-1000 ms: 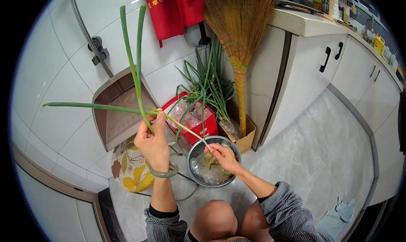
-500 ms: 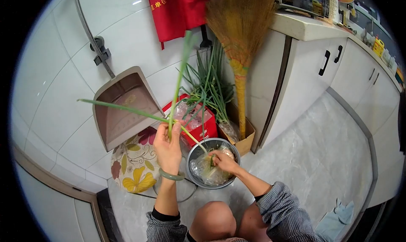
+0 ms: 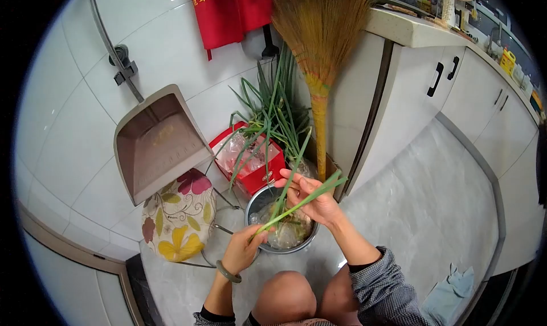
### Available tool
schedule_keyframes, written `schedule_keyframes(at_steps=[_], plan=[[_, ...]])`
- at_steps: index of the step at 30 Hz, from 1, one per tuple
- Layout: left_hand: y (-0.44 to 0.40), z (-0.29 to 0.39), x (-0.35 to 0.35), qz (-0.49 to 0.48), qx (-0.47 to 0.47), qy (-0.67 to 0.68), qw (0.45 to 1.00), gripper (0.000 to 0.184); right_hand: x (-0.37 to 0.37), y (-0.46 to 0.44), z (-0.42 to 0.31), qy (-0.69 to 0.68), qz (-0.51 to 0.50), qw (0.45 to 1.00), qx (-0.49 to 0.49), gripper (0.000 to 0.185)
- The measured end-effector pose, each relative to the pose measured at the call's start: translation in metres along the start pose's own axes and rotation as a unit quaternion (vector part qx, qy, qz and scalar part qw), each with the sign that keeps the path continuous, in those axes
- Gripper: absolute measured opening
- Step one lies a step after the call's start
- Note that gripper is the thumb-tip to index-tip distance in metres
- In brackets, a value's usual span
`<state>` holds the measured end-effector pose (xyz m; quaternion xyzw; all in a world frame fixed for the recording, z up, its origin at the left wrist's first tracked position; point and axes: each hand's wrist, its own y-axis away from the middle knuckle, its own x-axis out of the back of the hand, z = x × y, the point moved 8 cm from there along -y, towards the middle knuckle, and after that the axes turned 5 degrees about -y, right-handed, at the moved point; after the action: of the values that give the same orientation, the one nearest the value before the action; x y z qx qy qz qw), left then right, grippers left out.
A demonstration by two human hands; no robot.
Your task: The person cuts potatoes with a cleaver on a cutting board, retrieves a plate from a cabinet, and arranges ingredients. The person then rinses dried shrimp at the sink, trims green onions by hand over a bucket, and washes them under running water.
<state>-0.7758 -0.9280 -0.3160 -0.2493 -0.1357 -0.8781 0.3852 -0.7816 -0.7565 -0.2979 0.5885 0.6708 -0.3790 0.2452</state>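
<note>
My left hand (image 3: pixel 245 247), with a bracelet at its wrist, is closed on the lower part of a green onion (image 3: pixel 290 210). The leaves point up and right, across the front of my right hand (image 3: pixel 312 198). That hand has its fingers apart beside the leaves; whether it touches them is unclear. Below both hands is a grey bucket (image 3: pixel 249 216) holding clear plastic and plant scraps (image 3: pixel 288 235).
Behind the bucket are a red box (image 3: pixel 268 169) with plastic in it and a bunch of green onions (image 3: pixel 276 107). A broom (image 3: pixel 322 47) stands upside down beside them. At left are a dustpan (image 3: pixel 162 138) and a floral stool (image 3: pixel 182 218). A cloth (image 3: pixel 450 294) lies at right.
The green onion has swung from pointing up and left to pointing right. My left hand has moved down, while my right hand has risen from the bucket and opened.
</note>
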Motion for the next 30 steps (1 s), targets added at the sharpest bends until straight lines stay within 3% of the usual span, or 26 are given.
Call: schedule_keyframes(at_steps=[3, 4, 9, 12, 13, 15, 16, 18, 19, 20, 21, 22, 23, 27, 30], plan=[[0.008, -0.015, -0.011, -0.049, -0.006, 0.020, 0.999, 0.020, 0.020, 0.001, 0.011, -0.005, -0.028, 0.999, -0.025, 0.027], [0.008, -0.018, -0.013, -0.050, -0.004, 0.020, 0.999, 0.020, 0.025, 0.001, 0.014, 0.031, 0.029, 0.998, -0.040, 0.019], [0.009, -0.024, -0.018, -0.047, -0.054, 0.026, 0.997, 0.019, 0.033, -0.004, 0.032, -0.018, 0.055, 0.997, -0.046, 0.021], [0.014, -0.038, -0.001, -0.027, -0.013, -0.002, 1.000, 0.019, 0.064, -0.003, 0.021, 0.159, 0.156, 0.973, -0.059, 0.024], [0.017, -0.033, 0.003, -0.027, -0.009, -0.001, 1.000, 0.019, 0.097, -0.004, 0.024, 0.321, 0.136, 0.935, -0.059, 0.028], [0.022, -0.013, 0.033, 0.080, -0.003, 0.051, 0.996, 0.021, 0.115, 0.008, 0.037, 0.631, 0.047, 0.752, -0.184, 0.034], [0.023, -0.012, 0.041, 0.111, 0.026, 0.070, 0.991, 0.022, 0.118, 0.012, 0.046, 0.629, 0.045, 0.753, -0.189, 0.034], [0.018, -0.011, 0.049, 0.151, 0.019, 0.127, 0.980, 0.022, 0.127, 0.023, 0.066, 0.812, -0.003, 0.534, -0.234, 0.041], [0.016, -0.011, 0.056, 0.189, 0.006, 0.182, 0.965, 0.023, 0.118, 0.021, 0.069, 0.811, -0.004, 0.536, -0.236, 0.041], [0.011, -0.011, 0.056, 0.196, -0.008, 0.225, 0.954, 0.024, 0.085, 0.011, 0.070, 0.687, -0.044, 0.705, -0.173, 0.039], [0.005, -0.008, 0.055, 0.199, -0.008, 0.225, 0.954, 0.024, 0.048, 0.004, 0.063, 0.529, -0.083, 0.838, -0.102, 0.037], [0.000, -0.006, 0.054, 0.210, -0.014, 0.269, 0.940, 0.024, 0.017, 0.008, 0.064, 0.459, -0.102, 0.874, -0.122, 0.033], [-0.004, -0.004, 0.053, 0.219, -0.019, 0.312, 0.924, 0.025, -0.009, 0.013, 0.068, 0.386, -0.119, 0.904, -0.142, 0.029], [-0.022, 0.011, 0.045, 0.223, -0.033, 0.333, 0.916, 0.028, -0.028, 0.014, 0.076, 0.427, -0.151, 0.888, -0.084, 0.022], [-0.033, 0.006, 0.034, 0.222, -0.033, 0.249, 0.942, 0.031, -0.010, 0.008, 0.062, 0.347, -0.008, 0.937, -0.049, 0.019]])
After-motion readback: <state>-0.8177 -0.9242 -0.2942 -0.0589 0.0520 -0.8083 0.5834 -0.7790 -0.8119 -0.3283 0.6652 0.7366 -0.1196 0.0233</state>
